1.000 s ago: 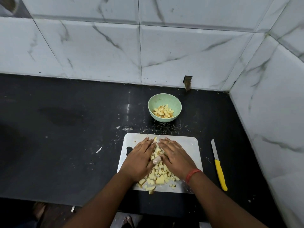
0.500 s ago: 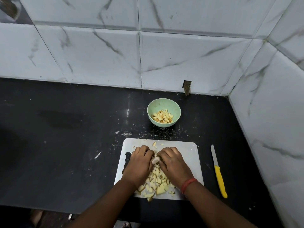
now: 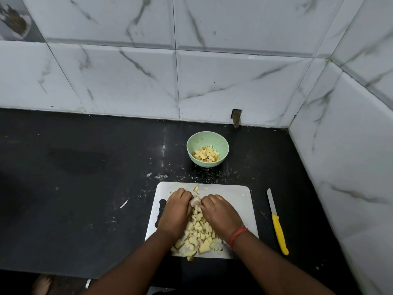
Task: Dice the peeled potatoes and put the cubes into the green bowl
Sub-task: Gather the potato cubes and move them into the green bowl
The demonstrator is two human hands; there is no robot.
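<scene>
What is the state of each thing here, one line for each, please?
green bowl: upright, partly filled with cubes
potato cubes: heaped on board, between the hands
cutting board: flat on counter
knife: lying unused, right of board
left hand: curled, gathering cubes
right hand: curled, gathering cubes

Bowl (image 3: 207,149) behind board (image 3: 238,194); knife (image 3: 277,222) right
</scene>
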